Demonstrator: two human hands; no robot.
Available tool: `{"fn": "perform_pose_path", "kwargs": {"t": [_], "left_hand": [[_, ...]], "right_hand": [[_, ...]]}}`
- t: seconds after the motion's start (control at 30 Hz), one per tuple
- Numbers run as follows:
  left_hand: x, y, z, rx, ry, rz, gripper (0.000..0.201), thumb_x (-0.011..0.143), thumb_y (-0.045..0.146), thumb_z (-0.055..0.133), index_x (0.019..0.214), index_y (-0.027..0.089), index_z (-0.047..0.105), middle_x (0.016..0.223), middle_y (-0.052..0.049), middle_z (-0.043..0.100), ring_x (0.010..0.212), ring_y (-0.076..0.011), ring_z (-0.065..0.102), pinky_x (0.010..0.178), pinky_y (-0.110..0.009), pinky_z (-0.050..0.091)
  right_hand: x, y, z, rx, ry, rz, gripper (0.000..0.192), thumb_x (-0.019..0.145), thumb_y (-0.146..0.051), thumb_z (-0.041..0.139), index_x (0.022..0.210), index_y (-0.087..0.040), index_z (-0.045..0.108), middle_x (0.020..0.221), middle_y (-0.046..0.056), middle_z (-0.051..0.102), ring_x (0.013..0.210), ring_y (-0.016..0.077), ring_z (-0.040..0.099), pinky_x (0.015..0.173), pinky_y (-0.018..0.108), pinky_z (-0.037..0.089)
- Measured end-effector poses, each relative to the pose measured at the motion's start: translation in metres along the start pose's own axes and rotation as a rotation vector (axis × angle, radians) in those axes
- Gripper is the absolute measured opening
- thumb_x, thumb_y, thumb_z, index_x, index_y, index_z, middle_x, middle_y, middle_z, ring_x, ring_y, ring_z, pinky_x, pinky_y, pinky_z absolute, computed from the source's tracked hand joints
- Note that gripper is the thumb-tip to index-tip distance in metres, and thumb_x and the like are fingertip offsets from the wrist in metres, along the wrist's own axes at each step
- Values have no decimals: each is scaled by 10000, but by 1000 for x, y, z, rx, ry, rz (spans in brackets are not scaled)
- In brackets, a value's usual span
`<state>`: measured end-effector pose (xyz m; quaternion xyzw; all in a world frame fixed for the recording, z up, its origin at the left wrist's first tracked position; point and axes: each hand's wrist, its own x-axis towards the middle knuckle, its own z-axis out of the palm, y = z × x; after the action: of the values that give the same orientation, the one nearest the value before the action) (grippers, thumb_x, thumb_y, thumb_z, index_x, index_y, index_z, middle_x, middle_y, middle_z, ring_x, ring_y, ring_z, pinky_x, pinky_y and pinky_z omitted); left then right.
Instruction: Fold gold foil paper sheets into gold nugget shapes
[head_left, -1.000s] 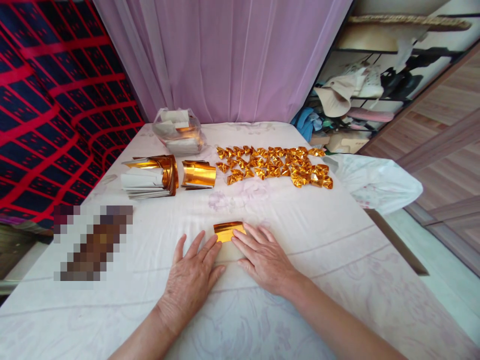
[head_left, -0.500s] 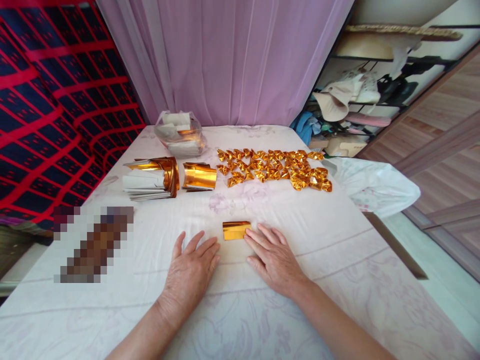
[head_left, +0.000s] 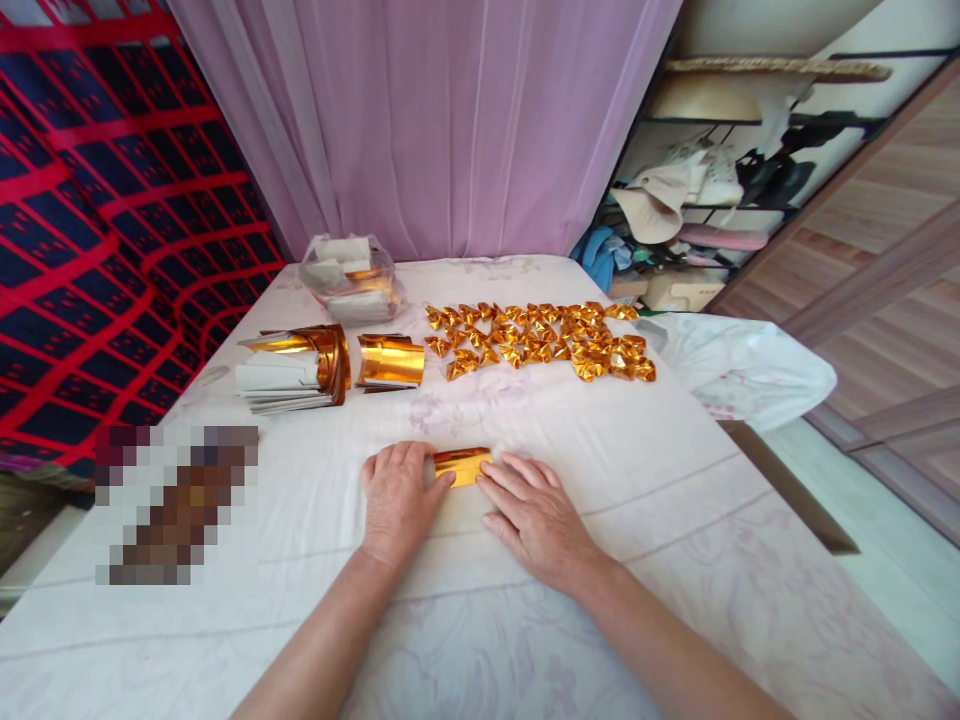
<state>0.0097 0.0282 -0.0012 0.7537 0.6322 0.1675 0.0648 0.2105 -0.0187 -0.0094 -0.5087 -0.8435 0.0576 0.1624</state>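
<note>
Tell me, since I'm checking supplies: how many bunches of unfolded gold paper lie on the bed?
2. The larger stack of gold sheets lies at the far left, the smaller gold bundle right beside it. The plastic bag behind may hide more.

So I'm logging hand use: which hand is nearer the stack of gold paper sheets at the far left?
Left. The left hand lies below-right of the stack of gold paper sheets; the right hand lies farther right.

Two hands (head_left: 397, 500), one folded gold sheet (head_left: 461, 466), two stacks of gold paper (head_left: 300, 366), one plastic bag (head_left: 346, 276), dozens of folded gold pieces (head_left: 540, 340).
</note>
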Motion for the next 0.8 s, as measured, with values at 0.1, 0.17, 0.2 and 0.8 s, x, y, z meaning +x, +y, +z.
{"fn": "perform_pose_path", "kwargs": {"t": [0.1, 0.17, 0.2, 0.8], "left_hand": [[-1, -2, 3, 3, 1, 18, 255, 829, 367, 675, 1029, 212, 644, 1050, -63, 685, 1007, -293, 578, 886, -443, 378], [-1, -4, 3, 1, -2, 19, 257, 830, 367, 674, 1035, 215, 642, 1050, -61, 682, 1009, -292, 575, 889, -443, 376], [-1, -4, 3, 0, -5, 18, 257, 830, 367, 674, 1035, 216, 642, 1050, -62, 681, 1011, -292, 574, 893, -445, 375], [-3, -6, 5, -5, 58, 55, 275, 815, 392, 689, 994, 203, 601, 988, -70, 677, 976, -295, 587, 867, -434, 394]], "right_hand": [[-2, 2, 0, 0, 13, -3, 364, 938, -329, 565, 1285, -224, 601, 1364, 30, 592, 1295, 301, 441, 1054, 487, 310], [-4, 4, 0, -7, 36, 3, 352, 936, -319, 568, 1275, -234, 608, 1352, 26, 602, 1291, 300, 445, 1047, 485, 307], [-5, 5, 0, -13, 51, 10, 340, 935, -311, 569, 1264, -241, 614, 1344, 22, 609, 1290, 299, 446, 1041, 482, 307], [32, 30, 6, 172, 225, 181, 158, 785, -185, 632, 921, -238, 695, 966, 35, 699, 933, 215, 594, 824, 348, 441]]}}
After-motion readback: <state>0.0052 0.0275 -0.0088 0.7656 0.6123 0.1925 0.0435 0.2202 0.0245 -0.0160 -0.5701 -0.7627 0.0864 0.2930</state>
